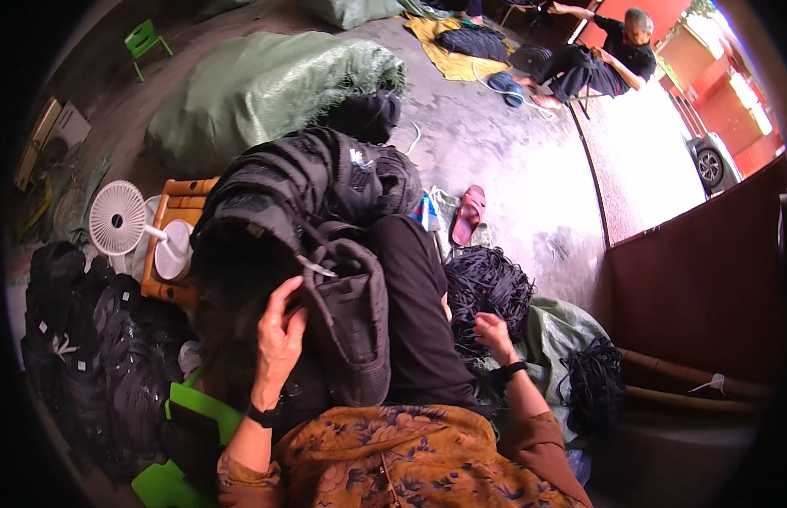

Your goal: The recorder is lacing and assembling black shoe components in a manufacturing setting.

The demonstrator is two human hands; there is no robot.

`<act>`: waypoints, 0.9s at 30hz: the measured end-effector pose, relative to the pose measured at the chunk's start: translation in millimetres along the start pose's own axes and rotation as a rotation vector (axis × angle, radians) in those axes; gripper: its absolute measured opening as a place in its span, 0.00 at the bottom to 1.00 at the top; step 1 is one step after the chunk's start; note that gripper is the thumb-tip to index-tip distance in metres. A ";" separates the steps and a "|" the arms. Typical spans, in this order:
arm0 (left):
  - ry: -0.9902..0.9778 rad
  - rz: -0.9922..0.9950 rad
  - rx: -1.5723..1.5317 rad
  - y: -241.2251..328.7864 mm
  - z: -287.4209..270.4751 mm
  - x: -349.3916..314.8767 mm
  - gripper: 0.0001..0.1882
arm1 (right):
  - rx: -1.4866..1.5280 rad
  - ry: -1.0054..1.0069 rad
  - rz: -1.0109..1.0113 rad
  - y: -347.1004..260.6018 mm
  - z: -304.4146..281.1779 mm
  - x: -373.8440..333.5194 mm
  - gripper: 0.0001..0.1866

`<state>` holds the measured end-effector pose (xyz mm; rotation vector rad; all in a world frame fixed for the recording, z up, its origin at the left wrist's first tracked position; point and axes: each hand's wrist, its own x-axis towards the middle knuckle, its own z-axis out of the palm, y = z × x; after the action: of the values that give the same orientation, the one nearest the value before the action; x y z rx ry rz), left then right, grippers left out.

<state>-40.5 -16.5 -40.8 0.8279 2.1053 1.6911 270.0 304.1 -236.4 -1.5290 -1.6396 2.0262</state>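
A black padded fabric piece (351, 317) with a rounded end lies across my lap. My left hand (280, 340) is at its left edge, fingers bent and closed against the dark fabric. A pale, thin strip or tool (316, 267) shows just above those fingers; its kind is unclear. Beyond my knees rises a bulky stack of black fabric goods (300, 173). My right hand (495, 335) is beside my right thigh, over the edge of a tangled heap of black cords (491, 288). Its fingers are pinched together, and what they hold is too small to make out.
A white fan (118, 218) stands on a bamboo stool (169, 292) at left, above piled black goods (106, 364). A green chair (203, 411) is nearby. A large green sack (266, 93), a pink slipper (468, 216) and a seated person (618, 63) are farther off.
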 end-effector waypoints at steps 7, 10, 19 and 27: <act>0.046 -0.099 -0.091 -7.9 7.6 9.5 0.22 | -0.151 0.240 0.111 107.4 30.0 45.7 0.32; 0.104 -0.110 -0.131 -8.2 9.6 14.6 0.18 | -0.327 0.255 0.119 90.7 35.6 44.7 0.24; 0.142 -0.094 0.171 -11.6 8.9 13.6 0.14 | -0.749 0.415 -0.126 66.8 4.1 -2.5 0.10; 0.182 0.076 0.181 30.0 5.4 2.0 0.14 | 0.369 0.284 -0.475 -83.4 28.4 -73.1 0.06</act>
<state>-31.8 -7.1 -13.0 0.8429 2.4075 1.6892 245.3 273.2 -128.9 -1.1069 -1.2774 1.6508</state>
